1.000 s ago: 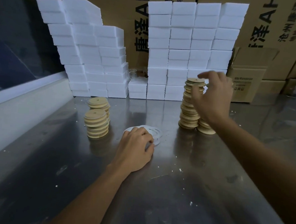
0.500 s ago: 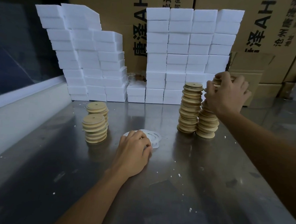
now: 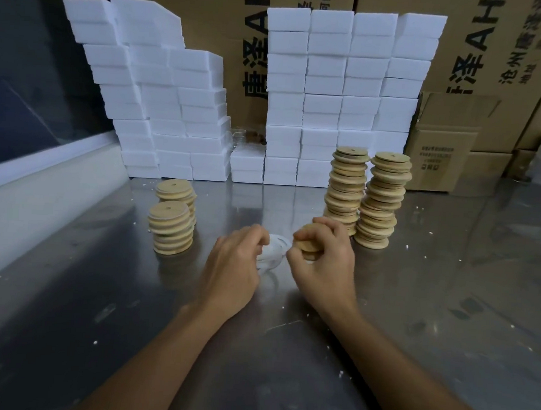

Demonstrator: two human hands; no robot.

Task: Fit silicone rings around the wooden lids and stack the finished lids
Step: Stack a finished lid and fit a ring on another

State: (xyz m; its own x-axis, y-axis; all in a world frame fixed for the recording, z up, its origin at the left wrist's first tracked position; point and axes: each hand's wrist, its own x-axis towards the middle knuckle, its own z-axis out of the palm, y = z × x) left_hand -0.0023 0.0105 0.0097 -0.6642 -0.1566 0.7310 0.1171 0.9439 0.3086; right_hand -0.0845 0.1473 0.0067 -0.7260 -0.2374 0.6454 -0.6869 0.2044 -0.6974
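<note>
With the right hand (image 3: 322, 264) pinching a round pale wooden lid (image 3: 307, 246) just above the steel desk (image 3: 430, 307) and the left hand (image 3: 231, 265) curled on thin white silicone rings (image 3: 271, 252), a stretched ring may snap free or a wrist may nudge the two tall, leaning lid stacks (image 3: 365, 197) nearby.

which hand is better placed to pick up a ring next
Left. The left hand already rests on the silicone rings, while the right hand is busy gripping a wooden lid.
</note>
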